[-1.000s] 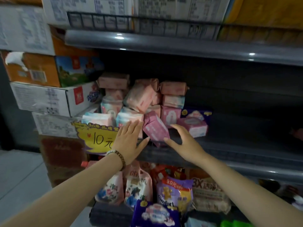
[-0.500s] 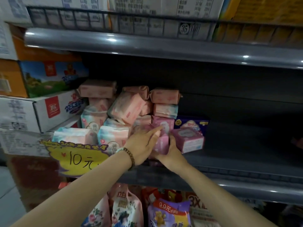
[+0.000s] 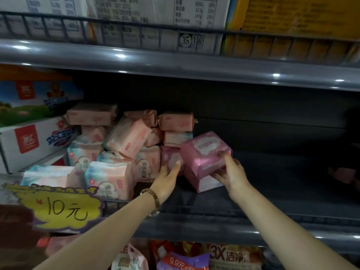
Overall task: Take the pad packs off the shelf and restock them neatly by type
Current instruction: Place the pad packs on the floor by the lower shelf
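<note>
Glossy pink pad pack (image 3: 204,158), tilted
</note>
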Demonstrator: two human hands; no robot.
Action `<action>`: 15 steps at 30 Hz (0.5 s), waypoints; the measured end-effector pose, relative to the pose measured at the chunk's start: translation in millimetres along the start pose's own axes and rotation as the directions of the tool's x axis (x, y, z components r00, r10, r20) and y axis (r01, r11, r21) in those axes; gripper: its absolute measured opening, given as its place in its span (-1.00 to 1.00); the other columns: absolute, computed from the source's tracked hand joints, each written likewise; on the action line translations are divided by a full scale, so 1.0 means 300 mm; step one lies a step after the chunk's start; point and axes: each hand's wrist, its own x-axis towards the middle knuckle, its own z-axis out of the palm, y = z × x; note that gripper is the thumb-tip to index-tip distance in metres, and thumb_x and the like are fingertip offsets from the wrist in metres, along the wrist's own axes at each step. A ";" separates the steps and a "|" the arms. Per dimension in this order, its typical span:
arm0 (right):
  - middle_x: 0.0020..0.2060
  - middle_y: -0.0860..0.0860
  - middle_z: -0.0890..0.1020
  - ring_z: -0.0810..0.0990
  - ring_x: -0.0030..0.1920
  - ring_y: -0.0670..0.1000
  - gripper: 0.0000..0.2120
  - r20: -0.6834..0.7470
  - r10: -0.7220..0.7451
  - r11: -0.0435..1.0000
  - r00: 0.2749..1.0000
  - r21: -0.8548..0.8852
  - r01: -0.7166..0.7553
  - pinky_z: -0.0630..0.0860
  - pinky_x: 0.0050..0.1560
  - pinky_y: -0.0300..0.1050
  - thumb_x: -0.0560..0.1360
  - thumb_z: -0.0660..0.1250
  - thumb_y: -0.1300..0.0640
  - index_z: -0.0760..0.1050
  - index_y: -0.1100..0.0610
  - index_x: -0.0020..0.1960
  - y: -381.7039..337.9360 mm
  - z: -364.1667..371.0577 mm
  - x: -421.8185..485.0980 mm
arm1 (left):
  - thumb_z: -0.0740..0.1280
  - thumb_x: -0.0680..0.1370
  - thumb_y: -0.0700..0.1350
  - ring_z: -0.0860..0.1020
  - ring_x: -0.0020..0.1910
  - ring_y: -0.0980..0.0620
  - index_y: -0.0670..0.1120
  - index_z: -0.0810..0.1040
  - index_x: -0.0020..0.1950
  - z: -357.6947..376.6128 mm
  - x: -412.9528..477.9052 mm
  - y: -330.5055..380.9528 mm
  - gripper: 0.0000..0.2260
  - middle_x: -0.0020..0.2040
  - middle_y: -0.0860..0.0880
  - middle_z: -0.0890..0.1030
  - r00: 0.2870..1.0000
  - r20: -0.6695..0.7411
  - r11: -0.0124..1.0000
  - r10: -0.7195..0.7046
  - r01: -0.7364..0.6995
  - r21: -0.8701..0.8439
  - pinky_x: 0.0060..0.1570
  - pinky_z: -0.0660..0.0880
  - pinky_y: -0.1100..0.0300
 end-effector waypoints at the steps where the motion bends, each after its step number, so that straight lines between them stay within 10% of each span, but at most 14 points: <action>1: 0.08 0.17 0.59 0.62 0.05 0.16 -0.49 -0.017 0.023 1.000 1.000 -0.008 -0.023 0.60 0.03 0.07 0.42 0.44 -0.04 0.36 0.13 0.26 -0.015 -0.001 0.025 | 0.08 0.60 0.20 0.12 0.51 0.03 -0.04 0.07 0.56 0.022 0.015 0.010 -0.40 0.53 0.02 0.17 1.000 0.012 0.999 -0.024 0.024 -0.024 0.41 0.00 0.25; 5: 0.23 0.17 0.55 0.57 0.15 0.20 0.14 -0.056 0.094 0.911 0.994 -0.398 -0.108 0.53 0.18 0.08 0.00 0.43 -0.50 0.35 0.11 0.41 0.037 -0.053 0.227 | 0.14 0.53 0.27 0.17 0.50 -0.06 -0.10 0.16 0.53 0.111 0.072 0.034 -0.32 0.51 -0.07 0.22 0.990 0.073 0.983 -0.117 0.126 -0.135 0.48 0.08 0.12; 15: 0.08 0.14 0.62 0.60 -0.02 0.10 -0.46 0.112 0.184 0.926 0.977 -0.353 -0.134 0.52 -0.03 -0.08 0.44 0.32 -0.29 0.49 0.10 0.21 0.010 -0.050 0.186 | 0.11 0.62 0.12 0.41 0.35 -0.09 -0.11 0.32 0.43 0.210 0.113 0.066 -0.54 0.34 -0.10 0.45 0.956 0.148 0.831 -0.253 0.293 -0.473 0.13 0.36 0.13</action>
